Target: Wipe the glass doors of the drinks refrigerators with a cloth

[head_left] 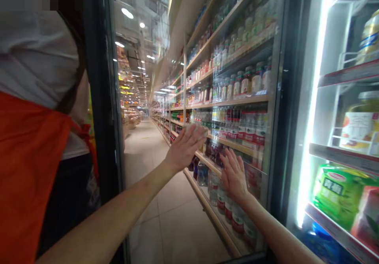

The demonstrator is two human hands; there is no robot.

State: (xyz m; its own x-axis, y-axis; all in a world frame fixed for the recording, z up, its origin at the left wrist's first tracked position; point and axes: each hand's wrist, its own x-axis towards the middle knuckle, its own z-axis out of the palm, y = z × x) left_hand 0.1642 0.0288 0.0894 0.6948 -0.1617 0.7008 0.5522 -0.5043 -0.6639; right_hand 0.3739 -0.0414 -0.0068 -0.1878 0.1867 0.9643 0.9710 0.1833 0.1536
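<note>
A glass cooler door with a dark frame (280, 110) stands in front of me, and store shelves show through its pane. My left hand (183, 147) lies flat against the glass near the middle, with a pale, crumpled cloth (201, 132) pressed under its fingers. How much of the cloth is beneath the palm is hidden. Lower and to the right, my right hand (233, 173) is at the glass with its fingers spread and nothing in it. Whether its palm touches the pane I cannot tell.
To the right is a lit cooler with shelves of drinks, including a green pack (337, 193) and a labelled bottle (358, 124). A person in an orange apron (26, 165) stands close on the left. Behind the glass run long bottle shelves (237, 98) and a tiled aisle (145, 137).
</note>
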